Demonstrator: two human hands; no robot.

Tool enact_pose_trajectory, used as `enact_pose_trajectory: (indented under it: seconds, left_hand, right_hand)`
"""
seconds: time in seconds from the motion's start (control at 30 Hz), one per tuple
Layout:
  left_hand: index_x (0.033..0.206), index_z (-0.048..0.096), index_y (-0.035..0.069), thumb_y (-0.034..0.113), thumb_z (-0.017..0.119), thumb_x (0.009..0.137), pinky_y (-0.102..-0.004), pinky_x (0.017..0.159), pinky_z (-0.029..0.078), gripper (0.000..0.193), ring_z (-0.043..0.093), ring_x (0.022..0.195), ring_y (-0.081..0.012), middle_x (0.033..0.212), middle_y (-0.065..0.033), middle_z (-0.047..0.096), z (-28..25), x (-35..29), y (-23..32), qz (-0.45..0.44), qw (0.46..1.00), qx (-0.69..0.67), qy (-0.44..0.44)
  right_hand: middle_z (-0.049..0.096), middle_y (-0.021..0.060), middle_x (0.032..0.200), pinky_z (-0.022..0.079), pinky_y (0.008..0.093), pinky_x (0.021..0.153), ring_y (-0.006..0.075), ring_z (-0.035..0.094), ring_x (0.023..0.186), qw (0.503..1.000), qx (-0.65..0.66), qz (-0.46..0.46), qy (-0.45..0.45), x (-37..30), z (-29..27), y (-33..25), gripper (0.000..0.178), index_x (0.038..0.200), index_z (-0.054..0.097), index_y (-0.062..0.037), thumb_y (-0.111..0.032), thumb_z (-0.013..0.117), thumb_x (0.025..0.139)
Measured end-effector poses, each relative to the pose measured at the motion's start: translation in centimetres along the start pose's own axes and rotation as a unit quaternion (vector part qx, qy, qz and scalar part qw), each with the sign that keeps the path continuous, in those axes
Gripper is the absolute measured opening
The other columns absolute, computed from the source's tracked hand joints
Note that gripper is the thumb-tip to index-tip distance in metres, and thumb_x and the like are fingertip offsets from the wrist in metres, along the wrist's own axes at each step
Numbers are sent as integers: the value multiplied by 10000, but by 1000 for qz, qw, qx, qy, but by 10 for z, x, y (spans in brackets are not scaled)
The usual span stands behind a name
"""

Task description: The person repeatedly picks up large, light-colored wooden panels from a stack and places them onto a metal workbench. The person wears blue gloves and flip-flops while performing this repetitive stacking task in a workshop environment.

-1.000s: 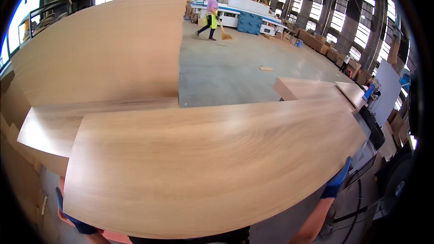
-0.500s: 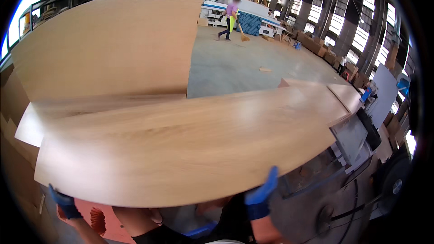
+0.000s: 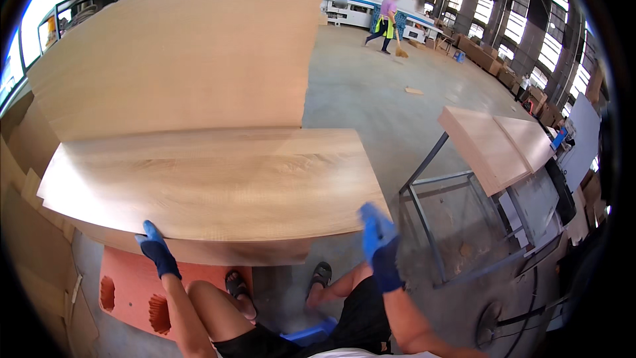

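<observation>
A long light wood-grain panel (image 3: 225, 179) lies level before me, on top of a stack of similar boards (image 3: 265, 252), its right end jutting past the stack. My left hand (image 3: 158, 250), in a blue glove, grips the near edge left of the middle, thumb on top and the fingers beneath hidden. At the near right corner is my right hand (image 3: 381, 242), also gloved in blue. It is closed on that corner, slightly smeared by motion.
Behind the stack stands a tall plain board (image 3: 185, 59). To the right, more wood-grain boards (image 3: 490, 146) rest on a metal frame (image 3: 424, 225). An orange-red plastic pallet (image 3: 132, 292) lies by my feet. A person (image 3: 384, 20) with a broom walks farther off.
The panel has moved left and down, away from the boards on the right, onto the stack. Both hands moved with it. The person with the broom appears farther right.
</observation>
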State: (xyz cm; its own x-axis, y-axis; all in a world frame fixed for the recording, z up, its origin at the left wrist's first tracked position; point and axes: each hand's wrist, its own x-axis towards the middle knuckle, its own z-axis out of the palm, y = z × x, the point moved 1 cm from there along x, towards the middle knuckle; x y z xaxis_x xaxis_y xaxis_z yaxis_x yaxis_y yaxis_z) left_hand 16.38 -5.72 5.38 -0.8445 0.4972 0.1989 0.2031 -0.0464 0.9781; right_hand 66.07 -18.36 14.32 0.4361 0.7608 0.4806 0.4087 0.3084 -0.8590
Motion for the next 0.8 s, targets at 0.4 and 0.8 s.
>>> enact_pose_trajectory:
  seconds: [0.4, 0.8]
  left_hand:
    - [1177, 459, -167, 444, 505, 907, -414, 870, 451, 671, 574, 1019, -429, 1105, -348, 564, -11, 123, -16, -8, 949, 307, 69]
    - [939, 596, -148, 519, 419, 922, -466, 758, 465, 690, 610, 864, -443, 879, -332, 625, -34, 206, -62, 38, 926, 369, 68]
  right_hand:
    - [630, 23, 887, 451, 284, 738, 83, 517, 803, 935, 75, 265, -224, 68, 53, 85, 425, 1053, 619, 29, -371, 561, 923]
    - [647, 258, 919, 466, 415, 768, 365, 623, 892, 948, -75, 213, -223, 51, 107, 67, 520, 1038, 589, 67, -433, 530, 905]
